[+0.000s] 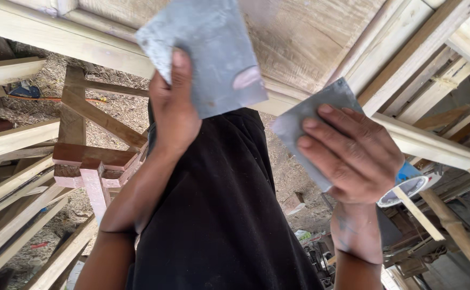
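Observation:
My left hand [173, 110] grips a flat grey metal blade [208, 51] by its lower edge, thumb laid up its face; a pale smear of filler sits near the blade's right side. My right hand [350, 156] holds a second, smaller grey blade [305, 121], fingers spread across it. Both blades are raised in front of a pale wooden panel [305, 37] set in a wooden frame [58, 37]. My black shirt [219, 215] fills the middle between my arms.
A blue and white round container [409, 185] shows just behind my right hand. Wooden frames and a reddish joined piece [93, 161] stand at the left on ground strewn with sawdust. More timber rails [439, 59] cross the right side, and tools lie at the lower right.

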